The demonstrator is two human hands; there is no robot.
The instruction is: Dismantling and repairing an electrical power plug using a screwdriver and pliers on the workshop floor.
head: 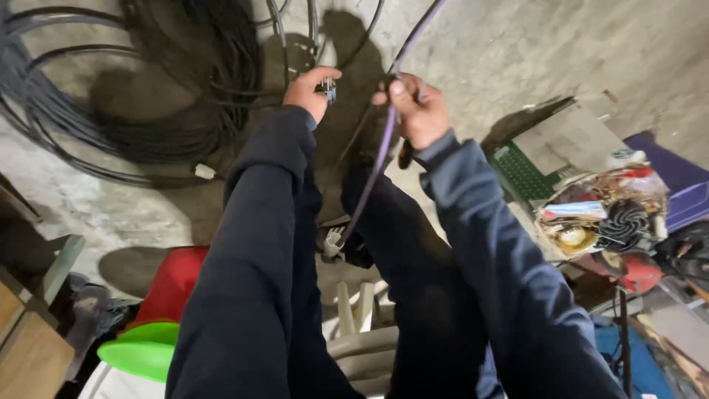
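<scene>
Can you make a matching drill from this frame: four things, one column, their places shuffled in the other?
Things:
1. cable coil
2. green stool
3. small connector
4. grey cable

Places:
A. in the right hand's grip
B. on the floor, upper left
C. pinched in the left hand
D. lower left, beside a red seat

Pairs: 1-B, 2-D, 3-C, 4-A
</scene>
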